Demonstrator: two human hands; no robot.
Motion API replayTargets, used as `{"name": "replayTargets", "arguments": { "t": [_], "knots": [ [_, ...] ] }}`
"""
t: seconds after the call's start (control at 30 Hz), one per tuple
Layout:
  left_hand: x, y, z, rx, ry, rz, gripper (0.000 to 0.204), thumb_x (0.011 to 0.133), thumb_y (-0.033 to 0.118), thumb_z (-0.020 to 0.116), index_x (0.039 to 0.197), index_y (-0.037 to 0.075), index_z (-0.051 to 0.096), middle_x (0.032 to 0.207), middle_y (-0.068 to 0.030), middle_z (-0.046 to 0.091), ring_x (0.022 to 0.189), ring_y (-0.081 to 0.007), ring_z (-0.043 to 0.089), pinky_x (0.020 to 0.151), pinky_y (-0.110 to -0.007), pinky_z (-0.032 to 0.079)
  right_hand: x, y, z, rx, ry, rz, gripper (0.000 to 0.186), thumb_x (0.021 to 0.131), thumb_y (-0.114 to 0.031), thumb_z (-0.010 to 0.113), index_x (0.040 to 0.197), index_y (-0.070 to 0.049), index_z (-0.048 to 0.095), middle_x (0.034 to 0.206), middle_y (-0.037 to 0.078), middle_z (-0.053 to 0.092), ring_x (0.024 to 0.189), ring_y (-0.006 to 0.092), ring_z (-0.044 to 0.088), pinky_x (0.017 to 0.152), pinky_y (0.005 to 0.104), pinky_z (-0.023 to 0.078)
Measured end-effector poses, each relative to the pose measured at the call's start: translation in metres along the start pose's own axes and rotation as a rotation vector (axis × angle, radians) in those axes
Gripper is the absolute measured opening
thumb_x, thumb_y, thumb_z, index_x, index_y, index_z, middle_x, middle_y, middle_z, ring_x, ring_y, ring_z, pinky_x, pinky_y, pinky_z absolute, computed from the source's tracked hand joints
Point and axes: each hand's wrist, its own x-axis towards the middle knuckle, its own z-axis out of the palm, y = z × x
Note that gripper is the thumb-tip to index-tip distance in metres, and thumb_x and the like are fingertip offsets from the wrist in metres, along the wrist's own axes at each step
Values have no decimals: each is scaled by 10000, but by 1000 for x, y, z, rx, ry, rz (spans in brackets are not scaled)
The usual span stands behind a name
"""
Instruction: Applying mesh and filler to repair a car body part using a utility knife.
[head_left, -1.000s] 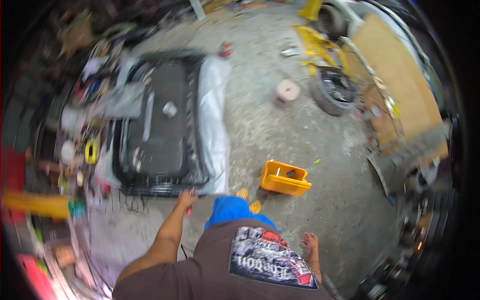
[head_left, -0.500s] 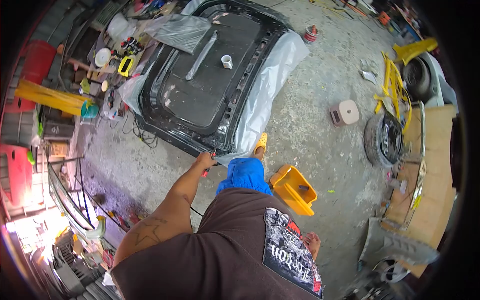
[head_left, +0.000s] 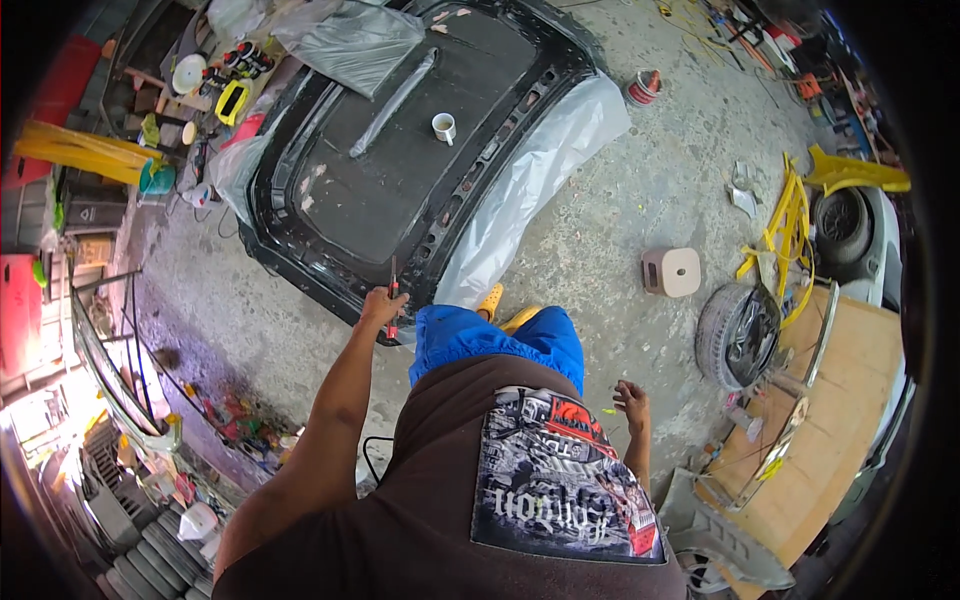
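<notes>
My left hand [head_left: 381,304] is closed round a slim red-handled tool [head_left: 392,322] with a narrow metal shaft pointing away from me; its exact kind is unclear. The hand is just above the near corner of a large black vehicle panel [head_left: 375,215] with a raised rim and cut-outs. Grey-white plastic sheeting [head_left: 535,195] hangs along the panel's right side. My right hand [head_left: 629,402] hangs beside my body over the concrete floor, fingers apart and nothing visible in them. A white mug [head_left: 443,126] stands on the panel, and a folded plastic sheet [head_left: 355,45] lies at its far left.
A beige stool [head_left: 672,273] stands to the right, near a tyre [head_left: 740,335] and a wooden board [head_left: 850,410]. Yellow strips [head_left: 790,235] lie beyond. A red can [head_left: 644,88] sits past the panel's right side. Clutter and a metal frame [head_left: 115,370] line the left.
The view has shifted toward the right. My left hand and the tool have turned more upright by the corner. My right hand has come into view, and the yellow tray is no longer visible.
</notes>
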Motion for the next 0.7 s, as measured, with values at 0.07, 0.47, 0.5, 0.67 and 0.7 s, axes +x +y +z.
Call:
{"name": "replayTargets", "arguments": {
  "t": [0.07,0.47,0.5,0.67,0.7],
  "knots": [
    [0,-1,8,-84,13,-11,408,849,406,727,823,0,699,705,-134,731,738,-228,748,675,-359,567,31,-28,-9,-52,-64,-16,357,987,-292,597,1244,-47,629,1091,85,703,884,187,682,744,328,552],
    [-98,42,134,-496,140,-443,391,856,323,755,674,3,621,624,-142,685,506,-184,657,474,-336,501,245,-169,-164,-340,-369,66,352,991,-313,596,1235,-64,637,1044,64,706,834,175,677,692,314,539],
    [-100,63,143,-507,138,-460,391,856,323,755,674,3,621,624,-142,685,506,-184,657,474,-336,501,266,-187,-181,-374,-382,70,359,993,-322,594,1237,-62,635,1036,60,707,828,173,676,692,315,539],
    [-104,134,195,-659,222,-461,382,879,337,735,717,0,657,634,-100,681,499,-152,623,475,-327,471,357,-305,-233,-405,-332,-29,330,958,-235,633,1247,-75,634,1003,60,707,796,154,664,679,306,543],
    [-102,146,203,-697,203,-472,379,881,338,733,726,-1,666,631,-98,680,508,-149,627,479,-326,468,372,-330,-239,-399,-335,-49,354,947,-223,641,1271,-82,624,1016,62,706,820,152,666,690,303,537]
  ]
}}
